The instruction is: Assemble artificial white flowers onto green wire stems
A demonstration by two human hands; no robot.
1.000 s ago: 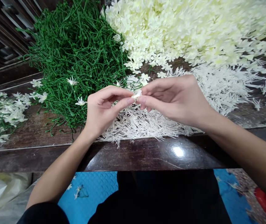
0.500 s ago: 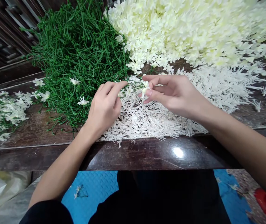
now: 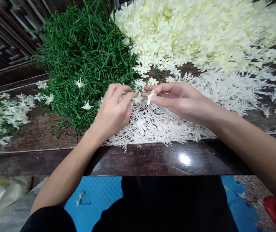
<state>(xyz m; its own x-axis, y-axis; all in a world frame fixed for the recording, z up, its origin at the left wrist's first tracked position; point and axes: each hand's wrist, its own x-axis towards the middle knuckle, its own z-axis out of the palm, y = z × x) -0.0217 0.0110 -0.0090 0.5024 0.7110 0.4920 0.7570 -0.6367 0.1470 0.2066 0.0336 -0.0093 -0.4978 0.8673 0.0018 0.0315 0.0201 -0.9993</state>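
My right hand (image 3: 182,100) pinches a cream flower (image 3: 150,97) at its edge, perhaps to avoid crushing it; I can't tell the grip of my left hand (image 3: 115,108).

Surface (image 3: 41,132): dark brown wood, dull and scuffed on the flat, with a glossy front rail (image 3: 138,166). A thin pale line (image 3: 55,150) runs along the joint between the two. One bright light reflection (image 3: 184,158) sits on the rail, right of centre. At upper left, a dark wooden panel (image 3: 9,35) with slanting parallel bars stands behind the surface. Below, a blue mat (image 3: 101,191) with a raised tread pattern. At lower right, the mat borders a speckled brownish floor (image 3: 255,190). Lighting uneven; the panel lies in shadow.
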